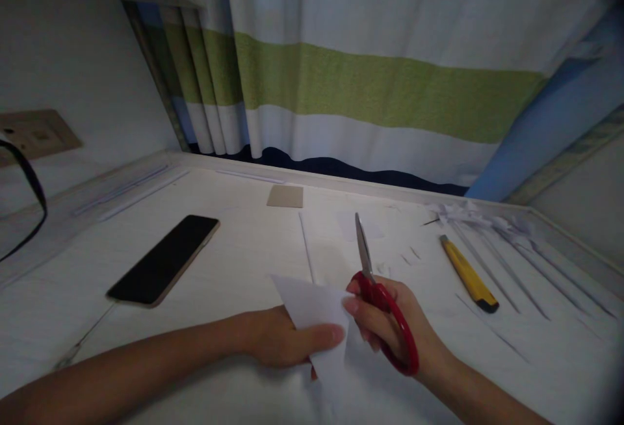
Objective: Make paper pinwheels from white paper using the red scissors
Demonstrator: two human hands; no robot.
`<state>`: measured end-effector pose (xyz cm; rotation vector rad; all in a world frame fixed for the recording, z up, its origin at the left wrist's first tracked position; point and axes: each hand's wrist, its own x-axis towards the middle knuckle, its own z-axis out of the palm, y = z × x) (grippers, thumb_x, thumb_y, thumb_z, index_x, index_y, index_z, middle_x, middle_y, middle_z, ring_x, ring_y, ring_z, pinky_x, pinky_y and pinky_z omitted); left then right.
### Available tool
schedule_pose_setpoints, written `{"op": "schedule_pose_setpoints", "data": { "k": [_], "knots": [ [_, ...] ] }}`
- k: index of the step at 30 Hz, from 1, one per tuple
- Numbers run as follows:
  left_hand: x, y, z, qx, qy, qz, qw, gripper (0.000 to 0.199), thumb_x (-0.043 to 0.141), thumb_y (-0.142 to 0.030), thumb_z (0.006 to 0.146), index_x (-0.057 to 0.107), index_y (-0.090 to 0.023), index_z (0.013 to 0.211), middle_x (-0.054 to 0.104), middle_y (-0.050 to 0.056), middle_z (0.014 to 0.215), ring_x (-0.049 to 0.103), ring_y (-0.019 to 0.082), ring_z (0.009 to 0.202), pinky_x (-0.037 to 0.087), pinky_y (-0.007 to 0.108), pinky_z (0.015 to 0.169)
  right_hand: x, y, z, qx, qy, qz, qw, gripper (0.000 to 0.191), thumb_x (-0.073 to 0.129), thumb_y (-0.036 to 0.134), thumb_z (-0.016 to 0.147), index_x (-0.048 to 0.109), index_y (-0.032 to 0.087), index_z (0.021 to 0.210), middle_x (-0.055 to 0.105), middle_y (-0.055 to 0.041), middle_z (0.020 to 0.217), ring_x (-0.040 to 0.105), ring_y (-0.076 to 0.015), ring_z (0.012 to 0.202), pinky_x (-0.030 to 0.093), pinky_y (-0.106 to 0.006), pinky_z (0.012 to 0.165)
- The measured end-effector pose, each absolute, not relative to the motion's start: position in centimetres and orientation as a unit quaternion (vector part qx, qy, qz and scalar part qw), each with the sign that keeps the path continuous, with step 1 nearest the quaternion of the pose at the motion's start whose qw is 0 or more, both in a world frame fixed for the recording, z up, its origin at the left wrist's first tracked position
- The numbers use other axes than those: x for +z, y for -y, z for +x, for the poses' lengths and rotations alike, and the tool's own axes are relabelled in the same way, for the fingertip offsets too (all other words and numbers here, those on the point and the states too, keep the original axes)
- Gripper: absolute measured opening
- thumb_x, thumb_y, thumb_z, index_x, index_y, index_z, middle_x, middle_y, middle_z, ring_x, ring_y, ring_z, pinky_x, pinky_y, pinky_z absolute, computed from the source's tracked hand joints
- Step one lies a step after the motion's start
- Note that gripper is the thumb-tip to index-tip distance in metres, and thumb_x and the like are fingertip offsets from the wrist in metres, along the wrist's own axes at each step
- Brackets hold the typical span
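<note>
My left hand (292,340) pinches a piece of white paper (316,305), thumb on top and fingers hidden underneath. The paper has a pointed upper left corner and a lower part hanging toward me. In my right hand (385,321) is a pair of scissors (390,314) with red handles, its blades together and pointing away from me, up off the paper. The right thumb and fingertips are at the paper's right edge; whether they grip it too I cannot tell. Just beyond the paper lies a thin white paper stick (306,243).
A black phone (166,259) with a cord lies to the left. To the right are a yellow utility knife (468,272), several thin paper rods (517,269) and crumpled paper (472,214). A beige square (285,196) lies near the back edge, before a striped curtain (370,80).
</note>
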<state>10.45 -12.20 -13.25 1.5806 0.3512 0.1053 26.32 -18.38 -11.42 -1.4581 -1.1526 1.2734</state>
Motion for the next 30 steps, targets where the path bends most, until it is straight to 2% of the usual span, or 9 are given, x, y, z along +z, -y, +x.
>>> {"op": "schedule_pose_setpoints", "data": {
  "k": [3, 6, 9, 12, 18, 26, 30],
  "knots": [
    [-13.1, 12.2, 10.5, 0.056, -0.165, 0.730, 0.661, 0.041, 0.038, -0.049, 0.079, 0.058, -0.015, 0.068, 0.050, 0.001, 0.056, 0.044, 0.011, 0.051, 0.037, 0.021, 0.050, -11.3, 18.4, 26.4, 0.500, 0.466, -0.592, 0.427, 0.021, 0.060, 0.035, 0.067, 0.050, 0.016, 0.064, 0.042, 0.0097, 0.035, 0.034, -0.0041, 0.028, 0.027, -0.015, 0.029],
    [-13.1, 12.0, 11.0, 0.144, -0.180, 0.701, 0.675, 0.042, 0.041, -0.052, 0.076, 0.059, -0.014, 0.075, 0.056, 0.004, 0.069, 0.050, 0.014, 0.064, 0.040, 0.025, 0.063, -11.4, 18.2, 26.6, 0.488, 0.451, -0.592, 0.456, 0.021, 0.060, 0.033, 0.068, 0.048, 0.016, 0.063, 0.041, 0.0098, 0.035, 0.034, -0.0041, 0.029, 0.027, -0.015, 0.030],
    [-13.2, 11.8, 11.7, 0.237, -0.266, 0.602, 0.714, 0.039, 0.047, -0.051, 0.074, 0.056, -0.013, 0.076, 0.055, 0.002, 0.068, 0.050, 0.013, 0.062, 0.040, 0.024, 0.058, -11.8, 18.1, 26.7, 0.478, 0.428, -0.596, 0.483, 0.020, 0.059, 0.032, 0.069, 0.047, 0.016, 0.063, 0.041, 0.0099, 0.036, 0.034, -0.0042, 0.030, 0.027, -0.015, 0.031],
    [-13.3, 11.8, 12.1, 0.279, -0.339, 0.540, 0.718, 0.031, 0.053, -0.044, 0.073, 0.054, -0.013, 0.069, 0.052, -0.001, 0.062, 0.048, 0.010, 0.055, 0.037, 0.020, 0.051, -12.4, 18.2, 26.5, 0.480, 0.411, -0.602, 0.489, 0.021, 0.059, 0.033, 0.070, 0.047, 0.017, 0.063, 0.042, 0.0095, 0.036, 0.035, -0.0044, 0.030, 0.027, -0.015, 0.031],
    [-13.2, 11.8, 12.3, 0.306, -0.337, 0.482, 0.749, 0.038, 0.051, -0.045, 0.074, 0.054, -0.010, 0.059, 0.052, 0.000, 0.052, 0.049, 0.010, 0.050, 0.037, 0.021, 0.050, -12.8, 18.4, 26.2, 0.470, 0.391, -0.594, 0.523, 0.021, 0.059, 0.033, 0.071, 0.046, 0.018, 0.065, 0.043, 0.0092, 0.039, 0.037, -0.0047, 0.032, 0.028, -0.015, 0.032],
    [-13.0, 12.6, 12.5, 0.242, -0.335, 0.485, 0.771, 0.043, 0.046, -0.048, 0.077, 0.063, -0.009, 0.071, 0.060, 0.004, 0.056, 0.053, 0.011, 0.051, 0.040, 0.022, 0.052, -12.7, 18.9, 25.7, 0.458, 0.388, -0.600, 0.530, 0.023, 0.058, 0.036, 0.073, 0.047, 0.017, 0.065, 0.046, 0.0073, 0.042, 0.038, -0.0056, 0.035, 0.029, -0.016, 0.035],
    [-12.7, 12.9, 12.4, 0.279, -0.331, 0.456, 0.778, 0.034, 0.055, -0.041, 0.074, 0.064, -0.009, 0.077, 0.063, 0.004, 0.061, 0.056, 0.012, 0.056, 0.041, 0.022, 0.056, -12.9, 19.0, 25.7, 0.470, 0.388, -0.595, 0.524, 0.023, 0.057, 0.037, 0.073, 0.048, 0.017, 0.068, 0.047, 0.0069, 0.043, 0.039, -0.0064, 0.036, 0.030, -0.017, 0.035]
  ]
}}
